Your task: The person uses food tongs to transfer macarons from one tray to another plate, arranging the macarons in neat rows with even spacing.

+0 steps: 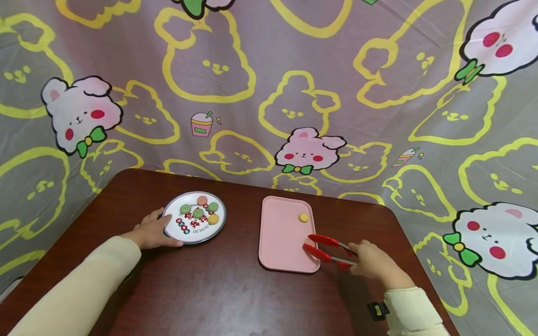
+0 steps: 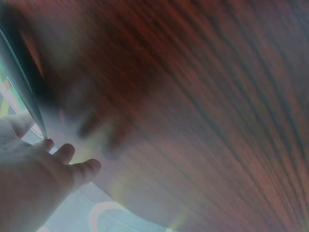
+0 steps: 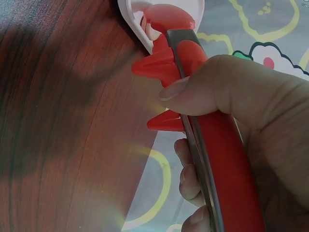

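Observation:
My left hand holds the left rim of a round white plate with a dark edge and red lettering. Several small round macaron-like pieces lie on it: green ones, a pink one and a yellow one. In my right hand is a pair of red tongs with metal edges. Their red tips straddle a small pink macaron-like piece at the right side of a pink tray; whether they squeeze it I cannot tell. Another yellow piece sits higher on the tray.
Plate and tray stand apart on a dark reddish-brown wooden table with rounded far corners. A grey cloth with yellow outlines and cartoon animals hangs behind and along the sides. A small black device is at the right wrist.

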### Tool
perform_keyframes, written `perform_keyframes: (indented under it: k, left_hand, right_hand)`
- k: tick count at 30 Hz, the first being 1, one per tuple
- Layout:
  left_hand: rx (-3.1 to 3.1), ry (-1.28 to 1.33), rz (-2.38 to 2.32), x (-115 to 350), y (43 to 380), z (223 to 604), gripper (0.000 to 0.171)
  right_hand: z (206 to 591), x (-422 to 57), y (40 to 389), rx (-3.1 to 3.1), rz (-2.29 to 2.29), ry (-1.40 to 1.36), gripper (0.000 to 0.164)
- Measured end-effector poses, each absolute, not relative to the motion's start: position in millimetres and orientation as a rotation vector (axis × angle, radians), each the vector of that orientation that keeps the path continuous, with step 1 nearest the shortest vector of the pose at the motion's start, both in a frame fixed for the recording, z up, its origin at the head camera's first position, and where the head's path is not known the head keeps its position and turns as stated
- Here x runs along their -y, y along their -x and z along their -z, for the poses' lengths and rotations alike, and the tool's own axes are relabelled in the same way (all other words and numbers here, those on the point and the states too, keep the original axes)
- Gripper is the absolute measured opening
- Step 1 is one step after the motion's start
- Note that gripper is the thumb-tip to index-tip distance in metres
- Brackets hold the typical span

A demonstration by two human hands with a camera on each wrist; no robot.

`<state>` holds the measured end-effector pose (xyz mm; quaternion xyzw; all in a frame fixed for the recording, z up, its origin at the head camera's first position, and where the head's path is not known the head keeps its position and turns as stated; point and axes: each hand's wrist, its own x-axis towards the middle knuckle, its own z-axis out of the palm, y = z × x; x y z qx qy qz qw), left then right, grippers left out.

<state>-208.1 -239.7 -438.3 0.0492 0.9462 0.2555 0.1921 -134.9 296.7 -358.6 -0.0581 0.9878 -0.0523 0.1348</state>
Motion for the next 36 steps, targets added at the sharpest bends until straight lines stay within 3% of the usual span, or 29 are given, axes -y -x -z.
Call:
perform_keyframes:
  k: [36]
  left_hand:
    - [-2.678,-0.165,-0.723,241.5,209.3,443.5,0.117]
  right_hand:
    - [357.5,-290.1,135.7,-2.964,0.15,0.261,0.048]
